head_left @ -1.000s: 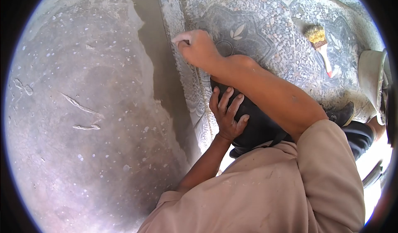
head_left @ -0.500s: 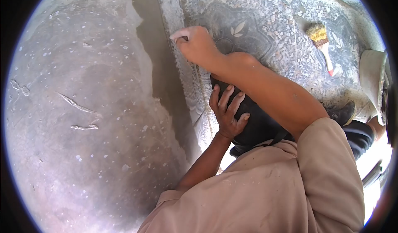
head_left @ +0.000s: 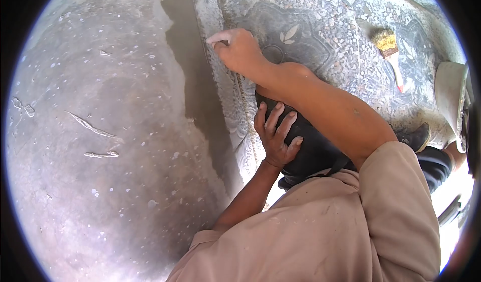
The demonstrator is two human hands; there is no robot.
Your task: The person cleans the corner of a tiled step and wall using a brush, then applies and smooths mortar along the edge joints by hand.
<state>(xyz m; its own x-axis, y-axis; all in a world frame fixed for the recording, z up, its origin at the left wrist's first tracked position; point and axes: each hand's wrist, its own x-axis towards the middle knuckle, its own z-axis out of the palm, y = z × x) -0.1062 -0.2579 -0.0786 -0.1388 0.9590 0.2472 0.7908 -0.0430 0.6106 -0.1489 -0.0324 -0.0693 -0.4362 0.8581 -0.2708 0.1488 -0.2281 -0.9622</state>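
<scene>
Right hand (head_left: 239, 49) curls near dark strip (head_left: 198, 81), left hand (head_left: 276, 137) touches cloth (head_left: 315, 146).

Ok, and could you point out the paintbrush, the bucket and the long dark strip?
Paintbrush (head_left: 395, 65), head view: on its pale handle.
Bucket (head_left: 447, 92), head view: on its pale side.
Dark strip (head_left: 201, 101), head view: about halfway along it.

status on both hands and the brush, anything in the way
Left hand spread on dark-clothed leg. Right hand curled beside dark strip, grip unclear. Brush on pebbled surface, unheld. No obstruction visible at right hand.
</scene>
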